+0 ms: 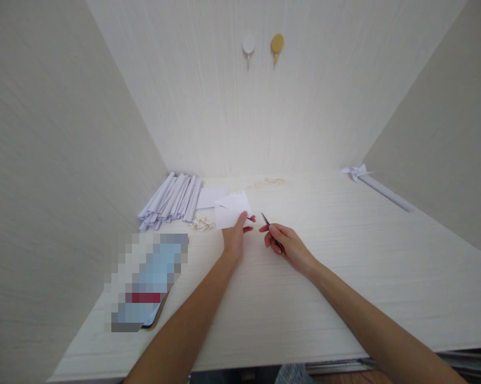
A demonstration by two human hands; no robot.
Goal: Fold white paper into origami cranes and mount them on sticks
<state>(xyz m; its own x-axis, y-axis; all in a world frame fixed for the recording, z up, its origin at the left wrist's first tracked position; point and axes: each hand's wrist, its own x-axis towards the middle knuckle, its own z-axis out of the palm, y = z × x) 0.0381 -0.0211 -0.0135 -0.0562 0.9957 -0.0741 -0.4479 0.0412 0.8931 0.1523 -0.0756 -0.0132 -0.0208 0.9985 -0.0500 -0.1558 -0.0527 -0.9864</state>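
Note:
My left hand pinches a white paper square between thumb and fingers. A slit runs in from the left side of the paper, and another mark shows near its top edge. To the right, a short gap away from the paper, my right hand is closed around small scissors. Their slim dark blades point up and left, and the fingers cover most of the handles. Behind the held square lies a flat sheet of white paper. Small pale sticks or pins lie loosely just left of my left hand.
Rolled white paper tubes are piled at the back left. A blurred phone lies at the left. A paper pinwheel on a paper tube rests along the right wall. Two hooks hang on the back wall.

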